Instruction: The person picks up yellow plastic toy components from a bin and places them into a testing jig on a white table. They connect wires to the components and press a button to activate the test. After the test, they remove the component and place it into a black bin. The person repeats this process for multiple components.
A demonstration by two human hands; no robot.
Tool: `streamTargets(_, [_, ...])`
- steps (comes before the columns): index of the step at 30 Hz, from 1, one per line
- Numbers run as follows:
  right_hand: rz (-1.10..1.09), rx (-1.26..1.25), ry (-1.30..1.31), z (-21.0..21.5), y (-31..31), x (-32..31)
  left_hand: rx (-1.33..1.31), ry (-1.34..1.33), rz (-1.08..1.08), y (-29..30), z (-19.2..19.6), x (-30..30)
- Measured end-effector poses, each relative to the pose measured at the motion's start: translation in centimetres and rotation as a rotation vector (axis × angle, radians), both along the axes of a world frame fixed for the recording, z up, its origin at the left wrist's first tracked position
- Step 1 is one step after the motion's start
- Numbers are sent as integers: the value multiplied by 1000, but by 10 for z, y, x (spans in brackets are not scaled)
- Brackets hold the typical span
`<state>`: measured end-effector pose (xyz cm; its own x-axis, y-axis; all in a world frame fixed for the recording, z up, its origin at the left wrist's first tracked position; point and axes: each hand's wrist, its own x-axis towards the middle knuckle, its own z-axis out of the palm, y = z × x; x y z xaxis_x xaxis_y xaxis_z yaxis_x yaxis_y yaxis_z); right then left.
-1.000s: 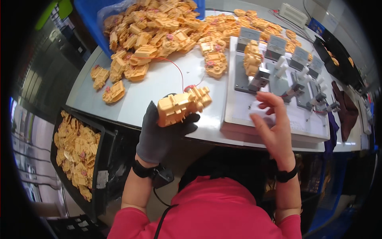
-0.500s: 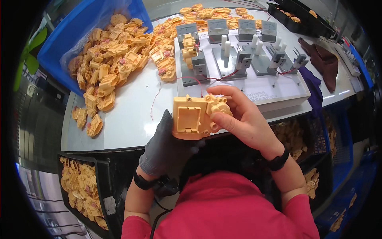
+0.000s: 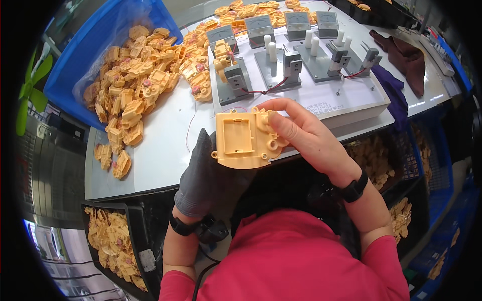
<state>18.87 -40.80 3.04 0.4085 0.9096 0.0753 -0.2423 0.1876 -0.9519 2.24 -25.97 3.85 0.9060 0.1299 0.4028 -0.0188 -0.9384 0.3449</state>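
Observation:
A pale yellow plastic housing [image 3: 237, 138] with a square recess and round gear-like parts at its right end is held over the table's front edge. My left hand [image 3: 208, 173], in a dark grey glove, grips it from the left and underneath; the housing hides some of those fingers. Bare, my right hand [image 3: 311, 138] pinches the right end, thumb on the round parts and fingers behind. Just beyond is a white test stand [image 3: 326, 113] with grey plates, white pegs and several needle meters [image 3: 260, 31]. A similar yellow part [image 3: 221, 60] sits on its leftmost plate.
At the left, a tipped blue bin [image 3: 68, 75] spills a heap of yellow housings [image 3: 140, 83] onto the white table [image 3: 155, 170]. Black crates [image 3: 133, 226] of parts stand below. Brown cloth [image 3: 404, 57] and purple cloth [image 3: 391, 95] lie at the right. A green fan [image 3: 32, 85] is far left.
The housing has turned slightly in my hands and its recessed face shows more squarely. My right thumb has shifted up along the round parts. The whole view has moved a little.

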Motion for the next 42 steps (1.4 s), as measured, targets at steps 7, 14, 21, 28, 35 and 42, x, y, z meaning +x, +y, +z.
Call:
streamTargets(7, [-42, 3, -37, -1, -4, 1, 231, 41, 17, 1, -3, 4])
streamTargets(14, [-65, 7, -40, -1, -5, 2, -45, -76, -42, -6, 1, 9])
streamTargets(21, [-43, 13, 24, -4, -6, 4, -353, -74, -18, 1, -3, 3])
streamTargets(28, [-45, 15, -29, -4, -5, 5, -457, -84, -13, 8, -5, 1])
streamTargets(35, [-200, -39, -132, -1, -8, 15, -932, -262, 135, -3, 18, -7])
streamTargets(42, [-343, 165, -299, 19, 2, -2, -739, -113, 33, -14, 21, 11])
